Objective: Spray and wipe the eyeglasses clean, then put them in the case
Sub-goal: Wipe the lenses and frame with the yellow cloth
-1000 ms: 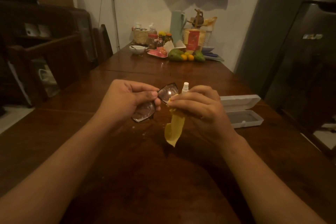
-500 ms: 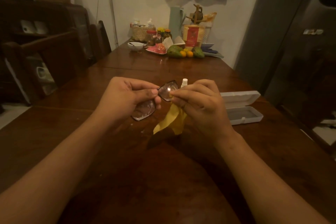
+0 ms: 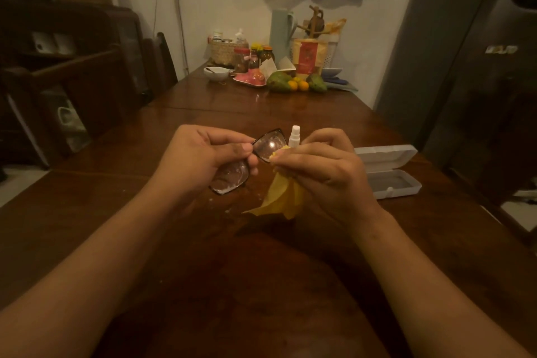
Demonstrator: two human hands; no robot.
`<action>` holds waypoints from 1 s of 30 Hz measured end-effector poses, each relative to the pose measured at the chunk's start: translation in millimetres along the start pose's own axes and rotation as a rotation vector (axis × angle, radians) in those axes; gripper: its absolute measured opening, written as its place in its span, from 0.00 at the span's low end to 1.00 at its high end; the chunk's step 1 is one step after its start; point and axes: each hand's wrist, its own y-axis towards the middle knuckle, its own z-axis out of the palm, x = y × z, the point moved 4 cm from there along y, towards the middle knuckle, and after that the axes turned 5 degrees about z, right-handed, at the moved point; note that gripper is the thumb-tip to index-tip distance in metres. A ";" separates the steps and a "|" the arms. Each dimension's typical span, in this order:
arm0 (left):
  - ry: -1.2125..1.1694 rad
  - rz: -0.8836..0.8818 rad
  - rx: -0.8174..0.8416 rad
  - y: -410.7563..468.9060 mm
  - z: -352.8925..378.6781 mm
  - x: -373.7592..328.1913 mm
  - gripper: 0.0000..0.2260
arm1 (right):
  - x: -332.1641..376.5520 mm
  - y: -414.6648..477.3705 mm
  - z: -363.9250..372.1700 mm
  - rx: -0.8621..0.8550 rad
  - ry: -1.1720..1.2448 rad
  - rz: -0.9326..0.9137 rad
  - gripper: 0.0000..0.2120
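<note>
My left hand (image 3: 200,160) pinches the dark-framed eyeglasses (image 3: 268,147) at the bridge, above the wooden table (image 3: 203,270). One lens points up and away, the other hangs down below my fingers. My right hand (image 3: 322,171) pinches a yellow cloth (image 3: 283,197) against the edge of the upper lens, with the rest of the cloth hanging down. A small white spray bottle (image 3: 294,136) stands just behind my hands. The white glasses case (image 3: 389,171) lies open on the table to the right.
At the far end of the table are a bowl (image 3: 216,73), a pink dish, jars, a basket, mangoes and oranges (image 3: 293,84) and a pale green jug. Dark chairs (image 3: 87,90) stand on the left, a dark fridge (image 3: 488,90) on the right.
The hanging end of the yellow cloth has swung left and up. My right hand has shifted a little on the upper lens. My left hand keeps its hold.
</note>
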 end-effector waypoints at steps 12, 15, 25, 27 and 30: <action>-0.011 -0.011 0.020 -0.9 1.5 1.1 0.07 | -1.9 0.0 -2.7 0.015 -0.006 -0.004 0.10; 0.002 -0.006 0.032 -0.9 1.8 2.3 0.07 | -7.7 -0.5 -5.1 -0.029 -0.051 0.074 0.10; 0.013 -0.004 0.029 2.7 -1.8 6.9 0.07 | 5.9 4.0 6.4 0.010 0.028 0.077 0.12; 0.039 0.011 0.040 3.6 -3.1 7.7 0.07 | 3.4 3.9 3.1 0.005 0.048 0.087 0.11; 0.101 0.032 0.037 7.6 -6.6 10.8 0.06 | -2.0 3.5 -1.4 -0.016 0.106 0.174 0.10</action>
